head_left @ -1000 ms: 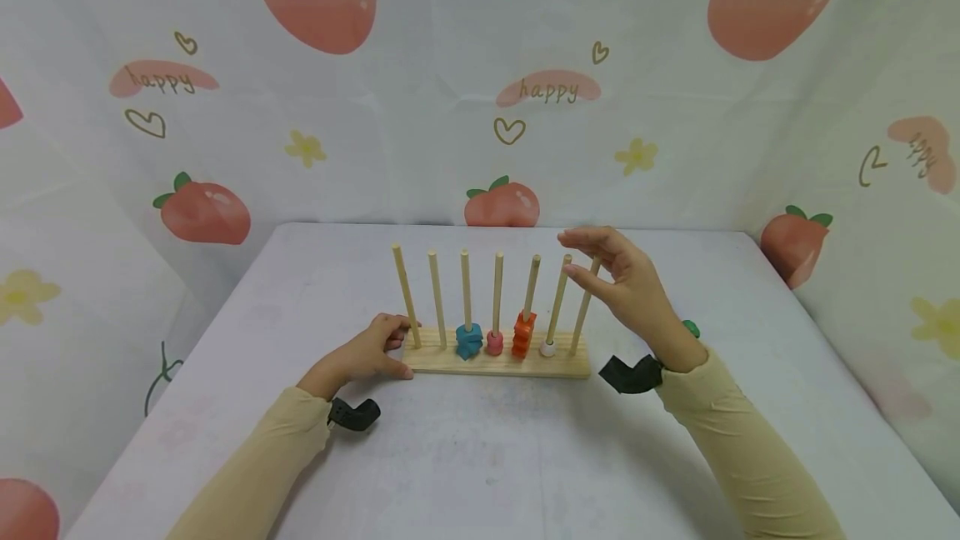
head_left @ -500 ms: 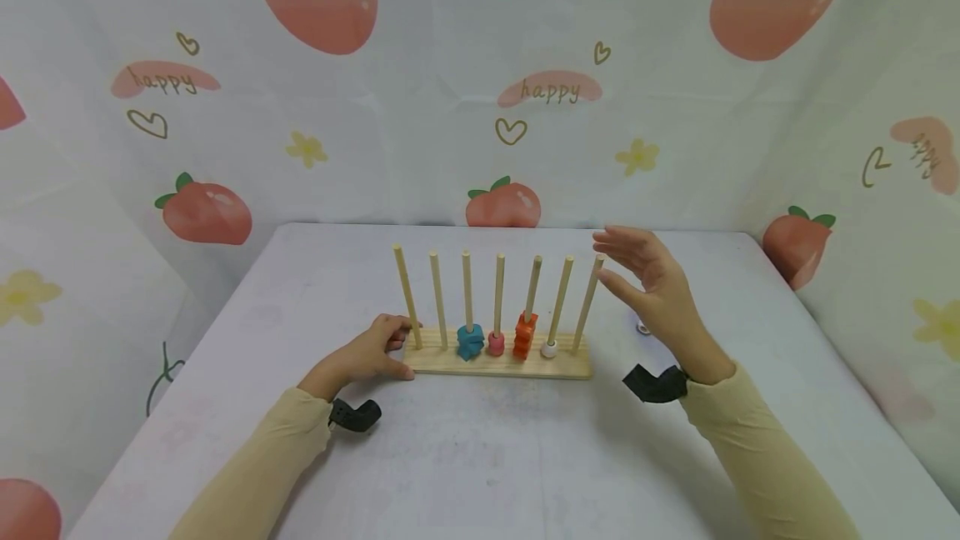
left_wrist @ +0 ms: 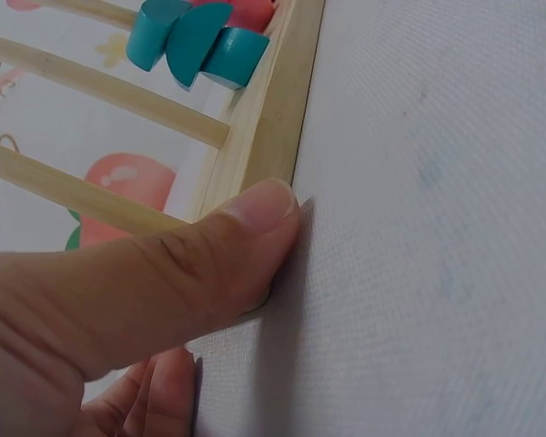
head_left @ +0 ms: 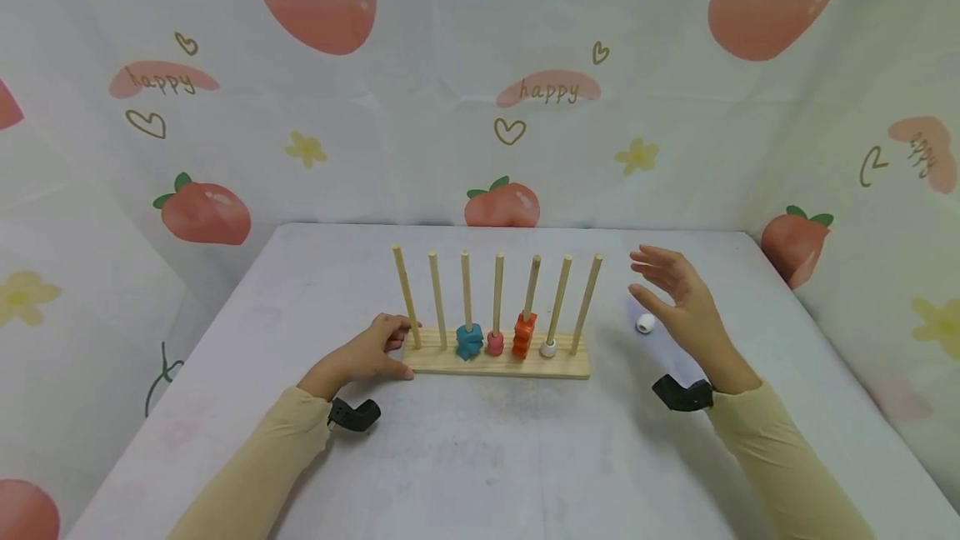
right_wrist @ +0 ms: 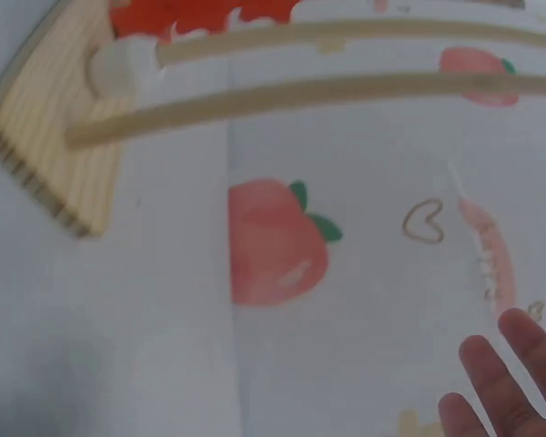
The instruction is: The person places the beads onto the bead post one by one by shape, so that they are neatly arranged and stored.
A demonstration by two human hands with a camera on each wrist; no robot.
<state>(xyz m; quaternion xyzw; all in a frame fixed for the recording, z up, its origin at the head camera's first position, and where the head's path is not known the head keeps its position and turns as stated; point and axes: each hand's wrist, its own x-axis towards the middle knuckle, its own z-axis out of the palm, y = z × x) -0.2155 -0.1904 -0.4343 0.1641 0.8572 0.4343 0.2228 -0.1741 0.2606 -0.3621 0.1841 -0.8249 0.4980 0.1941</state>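
Observation:
A wooden peg board with a row of several upright pegs lies on the table. My left hand grips its left end, the thumb pressed at the front edge and the fingers behind. Blue beads, a pink bead, an orange stack and a white bead sit low on separate pegs. The two leftmost pegs and the rightmost one are bare. Right of the board my right hand hovers with loosely spread fingers, holding nothing. A loose white bead lies below its thumb.
The pegs rise well above the board, like the rightmost peg in the right wrist view. A fruit-printed cloth hangs behind the white table and down both sides.
My right hand has moved right, away from the rightmost pegs, uncovering the loose white bead. A green thing near the right wrist is now hidden from view. The left hand has stayed put.

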